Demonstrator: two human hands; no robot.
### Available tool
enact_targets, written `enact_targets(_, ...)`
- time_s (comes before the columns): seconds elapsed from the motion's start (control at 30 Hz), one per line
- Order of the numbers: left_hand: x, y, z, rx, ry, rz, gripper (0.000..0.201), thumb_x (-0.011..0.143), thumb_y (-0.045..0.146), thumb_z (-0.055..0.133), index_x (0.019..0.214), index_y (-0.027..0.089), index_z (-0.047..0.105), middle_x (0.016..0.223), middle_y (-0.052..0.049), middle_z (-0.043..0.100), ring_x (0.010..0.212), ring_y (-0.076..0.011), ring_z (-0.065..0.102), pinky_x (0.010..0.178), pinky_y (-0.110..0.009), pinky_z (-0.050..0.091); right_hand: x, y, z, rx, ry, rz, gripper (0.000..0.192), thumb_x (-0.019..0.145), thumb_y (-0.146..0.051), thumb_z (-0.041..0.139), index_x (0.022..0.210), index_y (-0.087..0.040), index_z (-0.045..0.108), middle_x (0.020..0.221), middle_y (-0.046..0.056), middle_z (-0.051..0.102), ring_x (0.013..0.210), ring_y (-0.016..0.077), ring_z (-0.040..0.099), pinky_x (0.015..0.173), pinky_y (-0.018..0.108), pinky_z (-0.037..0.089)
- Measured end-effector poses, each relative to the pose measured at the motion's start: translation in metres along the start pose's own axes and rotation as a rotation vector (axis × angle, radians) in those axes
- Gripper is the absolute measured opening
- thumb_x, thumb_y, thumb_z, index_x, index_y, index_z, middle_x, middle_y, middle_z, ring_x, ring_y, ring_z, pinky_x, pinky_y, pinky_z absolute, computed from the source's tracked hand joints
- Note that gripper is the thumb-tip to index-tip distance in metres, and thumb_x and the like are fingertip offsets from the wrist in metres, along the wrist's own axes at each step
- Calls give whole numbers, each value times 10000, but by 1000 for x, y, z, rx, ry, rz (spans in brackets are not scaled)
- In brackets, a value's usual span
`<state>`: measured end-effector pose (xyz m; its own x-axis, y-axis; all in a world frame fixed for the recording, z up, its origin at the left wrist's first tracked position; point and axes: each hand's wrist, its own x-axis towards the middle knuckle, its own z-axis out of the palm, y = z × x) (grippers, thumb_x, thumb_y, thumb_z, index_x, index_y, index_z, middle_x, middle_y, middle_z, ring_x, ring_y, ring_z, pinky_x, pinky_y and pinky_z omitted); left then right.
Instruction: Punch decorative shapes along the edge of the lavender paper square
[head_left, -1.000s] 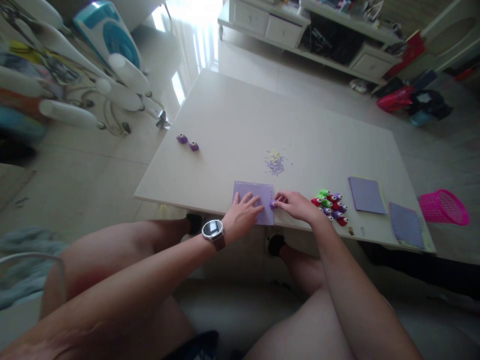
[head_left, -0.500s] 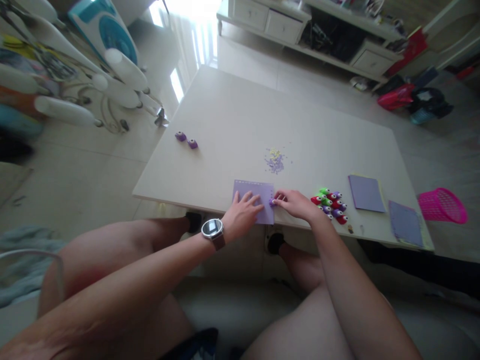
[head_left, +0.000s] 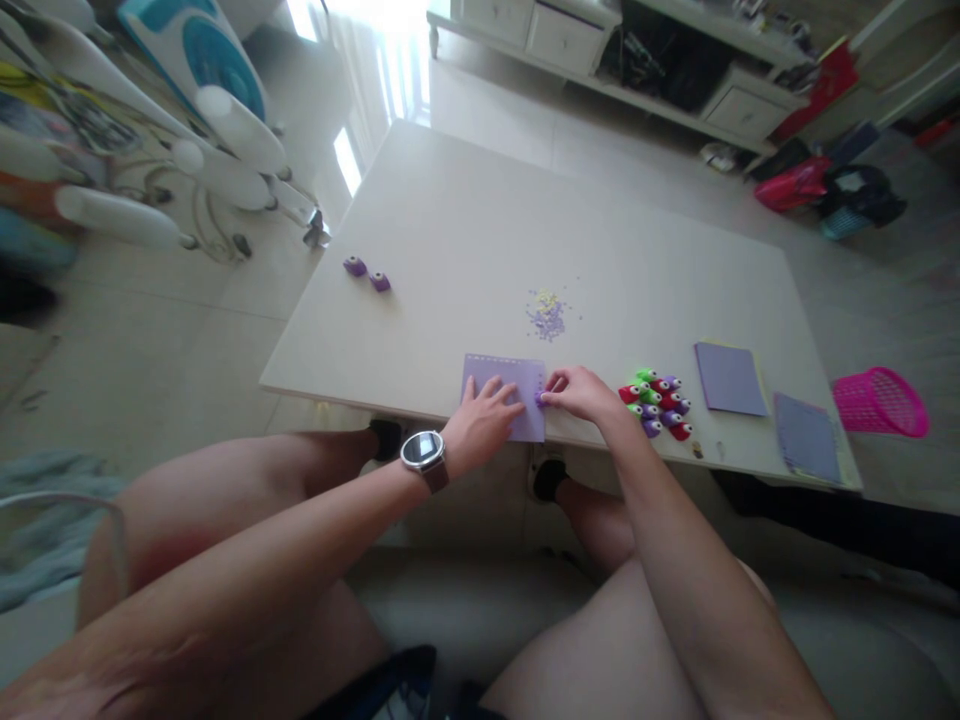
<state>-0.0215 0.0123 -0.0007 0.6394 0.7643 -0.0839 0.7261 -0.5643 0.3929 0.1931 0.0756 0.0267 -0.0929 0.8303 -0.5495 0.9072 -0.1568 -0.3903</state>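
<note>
A sheet of purple paper (head_left: pixel 486 368) lies at the table's near edge, with a row of small punched holes along its top edge and more down its right edge. My left hand (head_left: pixel 487 422) rests on the sheet, fingers spread. At the sheet's right edge, my right hand (head_left: pixel 581 393) is closed on a small purple craft punch (head_left: pixel 539 398), which the fingers partly cover. Beyond the sheet is a pile of tiny purple and yellow paper bits (head_left: pixel 547 316). A cluster of purple, red and green craft punches (head_left: pixel 655 402) stands to the right of my right hand.
Two purple punches (head_left: pixel 367 274) stand on the left of the white table (head_left: pixel 450 220). A stack of purple paper (head_left: pixel 730 380) and another paper stack (head_left: pixel 808 437) lie at the right. A pink basket (head_left: pixel 877 402) is beyond the right edge.
The whole view has shifted slightly. My left hand stays flat on the sheet, and my right hand keeps the purple punch at its right edge.
</note>
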Motion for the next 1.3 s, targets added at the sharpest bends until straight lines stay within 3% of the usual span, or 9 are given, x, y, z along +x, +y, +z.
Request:
enact_targets(0.13,0,0,0,6,-3,-1,406,1003,212,535,1399,252,618,1553,-135,506,1458,-399,394,1156,-764,359,3,-3,-1,-31,7,10,133,829,-262,813,898,-161,760,912,68,792,819,183,707,690,238,478)
enact_targets(0.3,0,-1,-1,-4,-9,-2,404,1002,203,531,1393,247,624,1545,-139,510,1457,-395,395,1154,-770,353,-5,5,-13,78,-111,-21,163,885,-295,774,961,-151,774,943,82,803,858,197,721,723,248,504)
enact_targets(0.5,0,0,-4,-20,-13,0,399,988,203,556,1378,234,636,1529,-157,515,1453,-399,392,1153,-771,352,-20,11,-30,-8,-16,38,212,866,-281,781,1032,-151,754,1068,105,794,962,217,727,818,269,518)
enact_targets(0.6,0,0,-3,-22,-7,4,399,983,199,555,1372,236,636,1527,-157,515,1453,-401,389,1148,-772,353,-22,7,-29,-53,-12,20,314,795,-236,829,1085,-161,735,1102,98,783,980,219,722,822,266,525)
enact_targets(0.77,-1,-2,0,-24,2,7,397,974,210,571,1363,258,633,1540,-137,503,1457,-394,382,1160,-761,340,-20,2,-15,-193,-36,-63,295,755,-53,743,1015,-192,750,1058,73,786,952,211,708,809,248,505)
enact_targets(1.03,-1,-2,0,-32,7,9,412,968,185,561,1366,262,631,1529,-135,509,1455,-386,385,1163,-761,339,-22,7,-20,-324,41,-58,311,800,-31,610,1017,-192,764,1053,93,786,930,210,698,787,253,471)
enact_targets(1.3,-1,-1,-2,-19,-2,13,407,969,179,536,1361,243,629,1532,-143,509,1452,-390,384,1150,-771,349,-20,13,-19,-378,-22,-27,301,771,-60,649,1024,-199,733,1081,106,773,949,236,696,772,270,480)
